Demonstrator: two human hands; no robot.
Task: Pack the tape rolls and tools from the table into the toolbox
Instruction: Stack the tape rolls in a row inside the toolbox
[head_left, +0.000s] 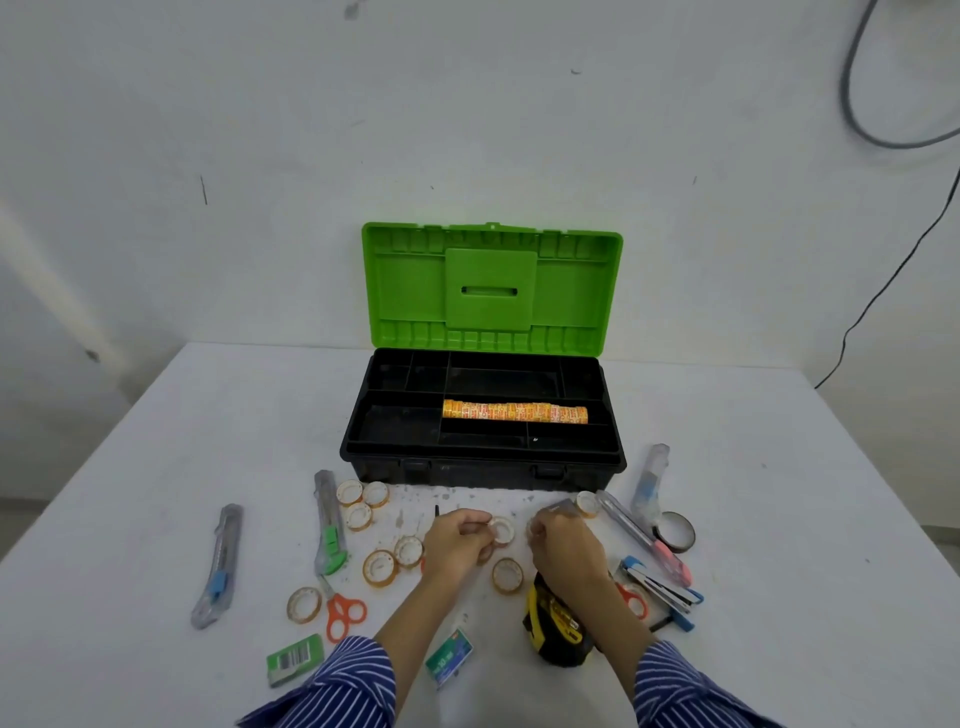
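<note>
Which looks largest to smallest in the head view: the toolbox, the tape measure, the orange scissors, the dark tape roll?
1. toolbox
2. tape measure
3. orange scissors
4. dark tape roll

The tape measure and scissors look close; the tape measure lies nearer the camera, so their order is unsure.

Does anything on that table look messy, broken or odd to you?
Mostly just clutter. The one odd thing: the white table is speckled with dark, brownish stains right in front of the open toolbox, around the left hand. Nothing looks broken or spilled.
</note>
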